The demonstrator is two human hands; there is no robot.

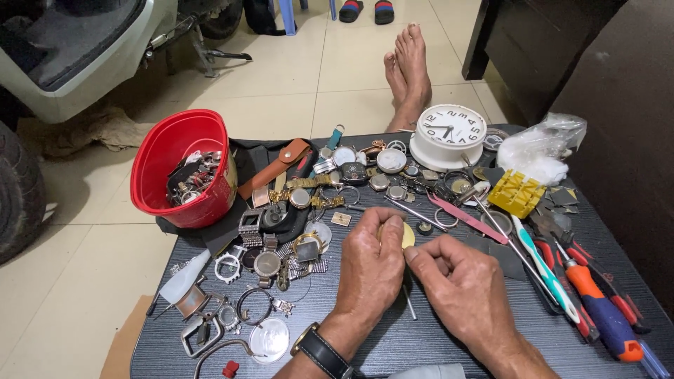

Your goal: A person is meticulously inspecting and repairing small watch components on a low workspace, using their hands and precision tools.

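Both hands meet above the bench (435, 337), the left hand (370, 270) and right hand (460, 281) closed in a fingertip grip on a small yellowish disc (407, 235), seemingly light, thin, slippery, best pinched by its rim.

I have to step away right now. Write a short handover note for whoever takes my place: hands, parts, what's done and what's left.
Left hand: closed on a small round yellow watch part, held above the dark table.
Right hand: fingertips pinched at the part's edge; any tool in them is hidden.
Around: loose watches and straps left of the hands, red tub of parts far left, white clock behind, screwdrivers right.
Done: part picked up.
Left: work on it appears unfinished.
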